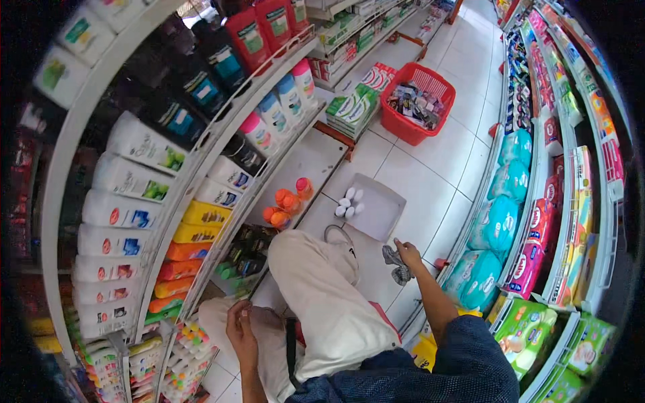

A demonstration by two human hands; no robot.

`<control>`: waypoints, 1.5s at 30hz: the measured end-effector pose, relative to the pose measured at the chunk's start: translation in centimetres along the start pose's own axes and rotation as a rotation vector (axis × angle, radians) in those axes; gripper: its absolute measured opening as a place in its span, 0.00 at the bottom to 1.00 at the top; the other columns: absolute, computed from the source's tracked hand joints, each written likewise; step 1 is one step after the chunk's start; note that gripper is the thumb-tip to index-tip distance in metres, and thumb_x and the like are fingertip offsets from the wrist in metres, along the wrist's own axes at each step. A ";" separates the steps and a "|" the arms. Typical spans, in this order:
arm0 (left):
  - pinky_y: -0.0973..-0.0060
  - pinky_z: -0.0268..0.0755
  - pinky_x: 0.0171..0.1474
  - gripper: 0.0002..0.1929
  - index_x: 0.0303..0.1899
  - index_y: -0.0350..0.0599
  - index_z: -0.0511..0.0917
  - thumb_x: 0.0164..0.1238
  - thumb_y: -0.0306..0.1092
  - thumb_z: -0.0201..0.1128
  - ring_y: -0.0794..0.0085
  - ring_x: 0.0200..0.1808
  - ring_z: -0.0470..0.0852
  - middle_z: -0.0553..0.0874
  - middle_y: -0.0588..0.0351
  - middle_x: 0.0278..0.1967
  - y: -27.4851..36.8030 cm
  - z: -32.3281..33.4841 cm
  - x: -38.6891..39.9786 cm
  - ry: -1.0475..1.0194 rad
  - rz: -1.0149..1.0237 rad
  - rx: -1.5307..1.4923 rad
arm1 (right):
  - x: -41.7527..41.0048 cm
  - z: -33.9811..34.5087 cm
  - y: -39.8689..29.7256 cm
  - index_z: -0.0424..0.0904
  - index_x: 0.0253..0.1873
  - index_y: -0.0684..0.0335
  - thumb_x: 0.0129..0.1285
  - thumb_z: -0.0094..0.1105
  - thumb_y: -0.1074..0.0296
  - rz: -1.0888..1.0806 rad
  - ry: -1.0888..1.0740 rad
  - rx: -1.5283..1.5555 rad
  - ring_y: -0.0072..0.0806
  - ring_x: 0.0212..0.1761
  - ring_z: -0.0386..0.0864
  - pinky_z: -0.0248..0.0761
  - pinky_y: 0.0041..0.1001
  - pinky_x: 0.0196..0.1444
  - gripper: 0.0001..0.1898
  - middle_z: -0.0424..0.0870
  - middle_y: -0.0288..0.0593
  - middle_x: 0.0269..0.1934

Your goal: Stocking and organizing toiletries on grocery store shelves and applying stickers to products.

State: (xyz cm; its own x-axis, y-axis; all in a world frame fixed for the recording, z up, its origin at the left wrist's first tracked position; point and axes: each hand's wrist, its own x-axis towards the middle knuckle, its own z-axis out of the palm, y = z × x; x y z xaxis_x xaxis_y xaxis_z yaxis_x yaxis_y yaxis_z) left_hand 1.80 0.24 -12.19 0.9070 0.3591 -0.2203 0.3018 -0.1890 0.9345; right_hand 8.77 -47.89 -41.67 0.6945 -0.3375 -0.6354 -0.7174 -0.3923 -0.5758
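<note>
My right hand (409,255) grips a crumpled grey cloth (396,264) over the tiled floor, just below a shallow white tray (378,214). Several white bottles (349,202) stand together at the left side of that tray. My left hand (242,327) is beside my bent left knee with its fingers curled; I see nothing in it. On the low shelf board (302,156) to the left is a cluster of orange bottles (287,201), one of them with a pink cap. Dark bottles with green caps (242,257) stand nearer to me on the same low level.
A red plastic basket (410,133) full of small packets stands on the aisle floor ahead, beside stacked green and red boxes (352,108). Shelves of shampoo bottles (126,211) rise on the left. Diaper and pad packs (496,226) line the right shelves. My knees are close to the left shelf.
</note>
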 end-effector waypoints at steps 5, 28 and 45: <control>0.75 0.71 0.57 0.11 0.54 0.35 0.79 0.82 0.31 0.53 0.71 0.51 0.79 0.83 0.53 0.51 0.1 1.3 0.5 -0.048 -0.066 0.228 | 5.7 2.4 0.4 0.85 0.51 0.70 0.60 0.53 0.21 0.162 -0.007 -0.217 0.54 0.56 0.84 0.73 0.40 0.62 0.46 0.88 0.62 0.48; 0.64 0.74 0.56 0.11 0.53 0.36 0.81 0.77 0.28 0.57 0.56 0.51 0.84 0.86 0.45 0.48 -0.9 4.6 1.5 -0.225 -0.064 0.533 | 17.4 5.4 10.2 0.84 0.51 0.73 0.65 0.57 0.55 0.100 -0.037 -0.120 0.51 0.47 0.86 0.78 0.46 0.50 0.23 0.88 0.60 0.42; 0.67 0.76 0.54 0.11 0.52 0.35 0.81 0.75 0.22 0.54 0.58 0.50 0.85 0.86 0.44 0.47 -1.5 1.9 -0.1 -0.171 0.072 0.451 | 10.3 4.3 7.6 0.80 0.48 0.73 0.74 0.50 0.65 0.197 -0.175 0.661 0.39 0.29 0.82 0.78 0.43 0.28 0.15 0.83 0.47 0.31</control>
State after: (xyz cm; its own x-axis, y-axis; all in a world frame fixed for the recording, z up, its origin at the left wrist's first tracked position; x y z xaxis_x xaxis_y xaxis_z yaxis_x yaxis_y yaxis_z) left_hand 1.81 -1.24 -14.07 0.9540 0.1824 -0.2379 0.2997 -0.5984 0.7431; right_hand 10.21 -50.63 -54.79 0.5692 -0.1846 -0.8012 -0.7505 0.2815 -0.5980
